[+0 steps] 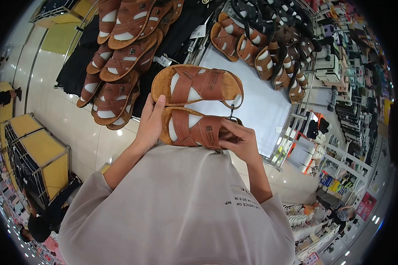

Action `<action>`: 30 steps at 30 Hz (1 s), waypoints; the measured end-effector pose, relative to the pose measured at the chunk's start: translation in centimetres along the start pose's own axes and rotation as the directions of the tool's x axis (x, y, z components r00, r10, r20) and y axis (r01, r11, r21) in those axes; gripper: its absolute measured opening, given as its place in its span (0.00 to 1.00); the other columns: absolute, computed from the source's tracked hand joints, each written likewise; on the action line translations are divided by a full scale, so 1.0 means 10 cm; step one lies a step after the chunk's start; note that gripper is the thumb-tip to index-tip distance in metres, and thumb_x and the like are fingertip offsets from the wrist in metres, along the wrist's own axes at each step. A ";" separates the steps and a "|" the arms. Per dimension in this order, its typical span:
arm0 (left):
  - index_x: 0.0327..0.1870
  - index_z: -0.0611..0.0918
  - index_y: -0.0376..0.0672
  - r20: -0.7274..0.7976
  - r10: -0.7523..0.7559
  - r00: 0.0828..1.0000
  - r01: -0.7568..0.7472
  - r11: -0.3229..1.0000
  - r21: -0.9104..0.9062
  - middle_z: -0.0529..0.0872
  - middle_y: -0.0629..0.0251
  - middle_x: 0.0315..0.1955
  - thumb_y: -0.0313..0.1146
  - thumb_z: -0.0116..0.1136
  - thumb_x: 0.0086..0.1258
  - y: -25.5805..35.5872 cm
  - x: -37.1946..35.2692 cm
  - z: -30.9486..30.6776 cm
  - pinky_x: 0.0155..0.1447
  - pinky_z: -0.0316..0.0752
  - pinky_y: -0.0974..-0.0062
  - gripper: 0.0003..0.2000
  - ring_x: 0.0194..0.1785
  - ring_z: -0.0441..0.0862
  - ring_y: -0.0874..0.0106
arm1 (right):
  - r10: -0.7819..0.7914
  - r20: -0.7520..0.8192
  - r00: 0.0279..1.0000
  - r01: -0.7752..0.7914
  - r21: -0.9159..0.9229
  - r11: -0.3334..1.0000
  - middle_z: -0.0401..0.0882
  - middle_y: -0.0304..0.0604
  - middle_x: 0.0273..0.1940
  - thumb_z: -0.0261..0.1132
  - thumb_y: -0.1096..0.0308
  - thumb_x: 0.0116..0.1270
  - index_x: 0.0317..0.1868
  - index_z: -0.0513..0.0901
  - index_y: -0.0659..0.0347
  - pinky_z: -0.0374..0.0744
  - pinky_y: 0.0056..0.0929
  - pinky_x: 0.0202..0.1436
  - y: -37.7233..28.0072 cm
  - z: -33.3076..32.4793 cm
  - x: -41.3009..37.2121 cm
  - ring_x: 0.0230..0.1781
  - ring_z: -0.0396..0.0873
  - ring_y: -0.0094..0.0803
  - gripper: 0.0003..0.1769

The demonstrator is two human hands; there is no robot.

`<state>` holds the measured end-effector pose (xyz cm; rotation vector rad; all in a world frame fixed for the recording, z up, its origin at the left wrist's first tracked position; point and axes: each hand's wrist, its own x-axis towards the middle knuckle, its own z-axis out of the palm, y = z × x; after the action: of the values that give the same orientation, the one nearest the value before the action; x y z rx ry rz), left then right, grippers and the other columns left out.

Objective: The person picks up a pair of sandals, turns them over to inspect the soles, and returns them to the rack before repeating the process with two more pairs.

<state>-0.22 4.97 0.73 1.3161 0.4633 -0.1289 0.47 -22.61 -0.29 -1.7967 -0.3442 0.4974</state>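
A pair of brown strap sandals with white filling hangs together by a small dark hook, held close to my grey shirt. My left hand (152, 117) grips the toe ends, its thumb on the tan sole of the upper sandal (192, 86). Around the heel end of the lower sandal (194, 128), my right hand (241, 139) has its fingers and thumb closed near the back strap. Both sandals lie sideways, one above the other in view, soles facing away from me.
More brown sandals (119, 62) hang at the upper left beside black cloth. Brown and black sandals (265, 53) hang over a white panel (256, 112) on a metal rack. Yellow-topped stands (44, 152) are at the left; people stand at the lower left and lower right.
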 end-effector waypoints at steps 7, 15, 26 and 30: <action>0.61 0.69 0.36 0.004 0.006 1.000 -0.006 1.000 -0.026 0.77 0.60 0.54 0.40 0.41 0.81 0.08 -0.03 0.04 0.63 0.67 0.77 0.18 0.56 0.73 0.76 | -0.132 -0.069 0.989 0.111 -0.249 0.962 0.84 0.49 0.48 0.74 0.81 0.47 0.50 0.83 0.66 0.83 0.23 0.41 -0.05 0.13 0.01 0.33 0.86 0.30 0.26; 0.60 0.70 0.36 -0.019 -0.058 0.998 0.052 0.973 -0.225 0.78 0.61 0.52 0.38 0.43 0.81 -0.03 -0.04 0.05 0.60 0.70 0.78 0.16 0.54 0.74 0.78 | -0.104 0.083 0.991 0.105 -0.010 0.994 0.85 0.45 0.34 0.69 0.84 0.50 0.35 0.86 0.69 0.79 0.24 0.36 -0.13 -0.01 -0.05 0.33 0.83 0.32 0.10; 0.69 0.65 0.39 0.058 -0.052 0.997 0.059 0.991 -0.123 0.75 0.62 0.59 0.39 0.44 0.81 -0.10 -0.05 0.00 0.64 0.71 0.74 0.21 0.61 0.74 0.74 | -0.270 0.178 0.946 0.302 -0.189 0.934 0.76 0.43 0.22 0.67 0.82 0.47 0.23 0.81 0.64 0.73 0.30 0.29 -0.15 0.12 -0.02 0.23 0.76 0.38 0.04; 0.68 0.66 0.39 0.062 -0.061 0.996 0.071 0.982 -0.177 0.75 0.62 0.59 0.38 0.44 0.81 -0.05 -0.04 -0.01 0.64 0.71 0.74 0.20 0.61 0.74 0.74 | -0.271 0.144 0.952 0.294 -0.183 0.938 0.78 0.43 0.24 0.69 0.80 0.46 0.28 0.83 0.63 0.75 0.29 0.32 -0.37 -0.02 -0.04 0.25 0.77 0.39 0.06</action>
<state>-0.78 4.87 0.45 1.1186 0.4603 -0.1755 0.25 -21.92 3.41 -1.8770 -0.7473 0.3736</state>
